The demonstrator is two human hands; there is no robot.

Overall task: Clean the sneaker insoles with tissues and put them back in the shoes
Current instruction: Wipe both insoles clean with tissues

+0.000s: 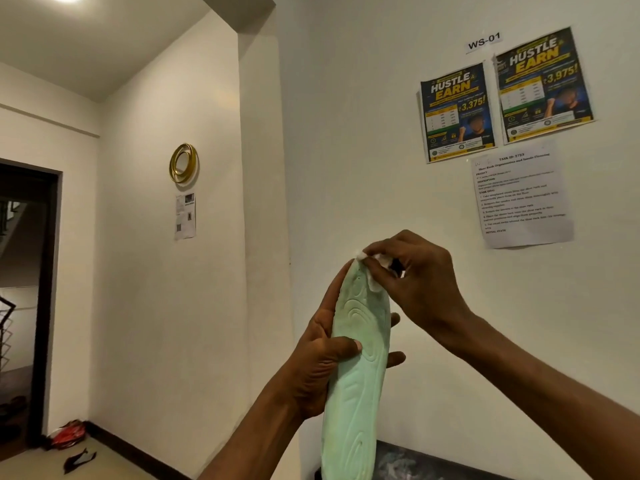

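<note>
Head view, the only one. The person holds a pale green insole up in front of the white wall, long axis nearly upright and the moulded, ridged face toward the camera.

Left hand: wrapped round the insole's middle from the left edge. The thumb lies across the front face, and fingertips show past the right edge from behind. Firm hold.

Right hand: at the insole's top end, fingers curled and pinching a crumpled white tissue. The tissue is pressed against the tip of the insole, with some of it folded over the upper right edge.

The insole's lower end runs out of frame at the bottom, in front of a dark patterned surface.

Surroundings: two "Hustle Earn" posters sit under a label reading WS-01, with a printed task sheet below them. On the left wall a gold ring ornament hangs above a small paper notice. A dark doorway stands at far left. On the floor near it lie a red object and a dark scrap, neither identifiable.
</note>
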